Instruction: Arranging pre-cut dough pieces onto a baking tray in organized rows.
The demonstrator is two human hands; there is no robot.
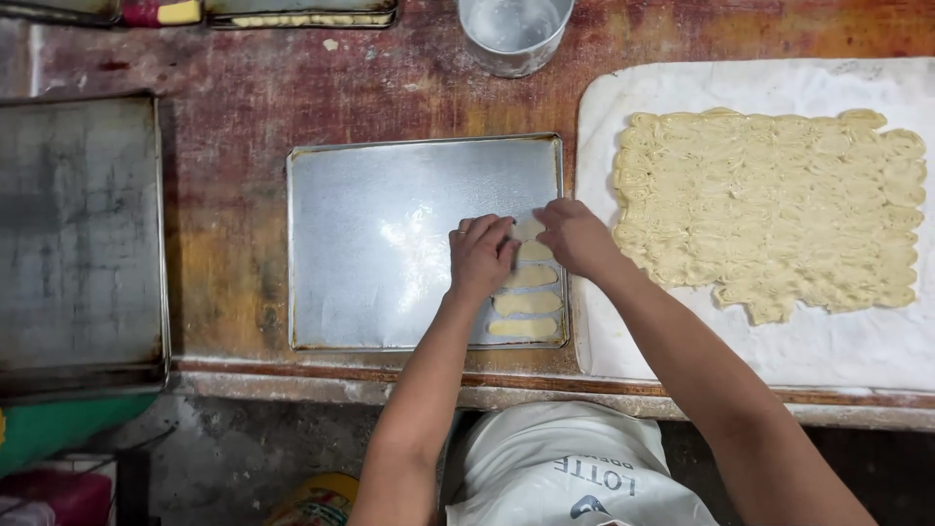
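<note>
Both hands, left (480, 255) and right (577, 237), fingers narrow, press a dough strip (528, 231) onto the tray (390, 244); next strip lines up above.

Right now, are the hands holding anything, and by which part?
Both hands, left hand and right hand, rest fingertips on a dough piece at its two ends, on the metal tray. Whether it is lifted cannot be told.
</note>
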